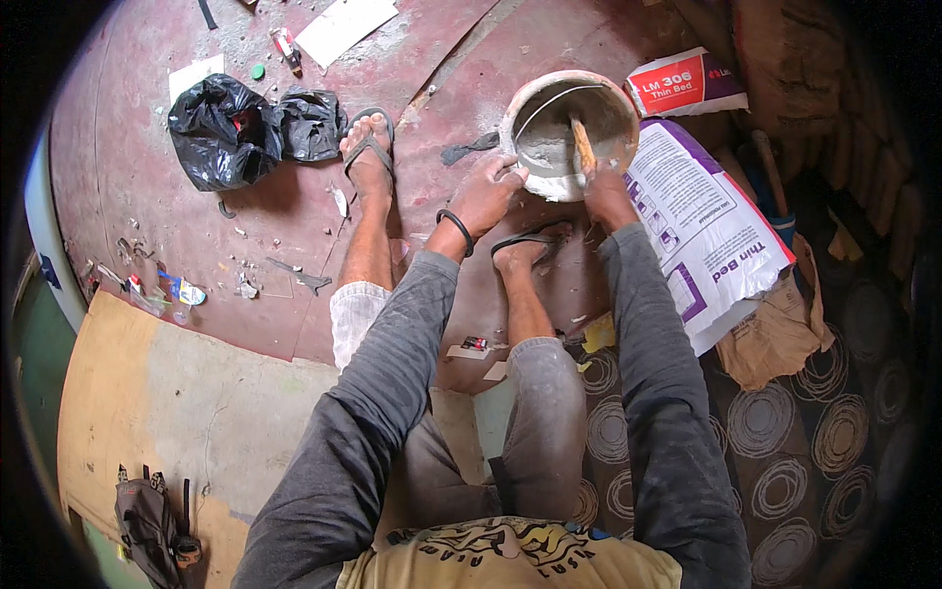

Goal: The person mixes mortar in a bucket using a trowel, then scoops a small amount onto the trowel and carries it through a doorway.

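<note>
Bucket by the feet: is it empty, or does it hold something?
Partly filled. The bucket holds grey paste low inside; the right hand keeps a wooden stick in it.

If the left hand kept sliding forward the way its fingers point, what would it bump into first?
The left hand already rests against the near rim of the round bucket of grey mortar, fingers pointing up and right. Going on, it would probably push into that rim, then the wet mix inside.

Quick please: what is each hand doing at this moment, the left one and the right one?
Left hand: fingers curled on the rim of the bucket, steadying it.
Right hand: closed around the wooden stick standing in the grey mix.
</note>
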`<state>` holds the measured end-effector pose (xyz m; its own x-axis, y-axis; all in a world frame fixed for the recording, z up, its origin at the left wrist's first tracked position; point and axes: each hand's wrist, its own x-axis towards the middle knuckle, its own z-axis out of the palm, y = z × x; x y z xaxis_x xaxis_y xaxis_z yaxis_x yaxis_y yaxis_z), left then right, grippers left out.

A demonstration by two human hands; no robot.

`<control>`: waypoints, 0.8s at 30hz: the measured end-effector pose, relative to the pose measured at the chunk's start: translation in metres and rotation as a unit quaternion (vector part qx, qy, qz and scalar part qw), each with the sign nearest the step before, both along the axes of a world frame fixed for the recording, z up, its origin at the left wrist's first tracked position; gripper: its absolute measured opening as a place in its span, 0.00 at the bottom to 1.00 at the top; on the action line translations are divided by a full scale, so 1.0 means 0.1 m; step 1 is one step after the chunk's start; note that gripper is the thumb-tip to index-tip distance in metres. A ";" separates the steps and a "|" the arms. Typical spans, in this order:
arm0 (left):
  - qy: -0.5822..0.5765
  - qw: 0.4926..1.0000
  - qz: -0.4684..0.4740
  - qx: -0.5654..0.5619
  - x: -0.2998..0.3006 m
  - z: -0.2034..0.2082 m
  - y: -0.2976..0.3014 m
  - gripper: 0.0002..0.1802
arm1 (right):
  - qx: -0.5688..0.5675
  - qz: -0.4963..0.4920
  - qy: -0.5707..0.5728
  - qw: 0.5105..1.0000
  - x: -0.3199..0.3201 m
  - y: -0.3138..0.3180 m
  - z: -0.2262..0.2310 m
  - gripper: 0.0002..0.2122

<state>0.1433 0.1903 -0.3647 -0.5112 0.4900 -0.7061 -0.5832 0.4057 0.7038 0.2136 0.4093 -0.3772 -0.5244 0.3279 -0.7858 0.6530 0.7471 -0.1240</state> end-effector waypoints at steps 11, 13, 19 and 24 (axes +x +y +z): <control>-0.041 0.999 -0.004 0.011 -0.06 0.11 0.15 0.28 | -0.007 -0.005 -0.014 1.000 0.19 0.08 -0.10 0.14; -0.044 0.999 -0.001 0.006 -0.03 0.07 0.15 0.29 | -0.036 0.025 -0.090 0.995 0.16 0.02 -0.02 0.14; -0.003 0.999 -0.036 -0.008 -0.01 0.08 0.06 0.32 | -0.011 0.128 0.004 0.992 -0.36 0.08 0.54 0.15; 0.027 0.998 -0.054 -0.010 0.02 0.10 0.18 0.34 | 0.039 0.202 0.118 0.971 -0.04 0.50 0.18 0.13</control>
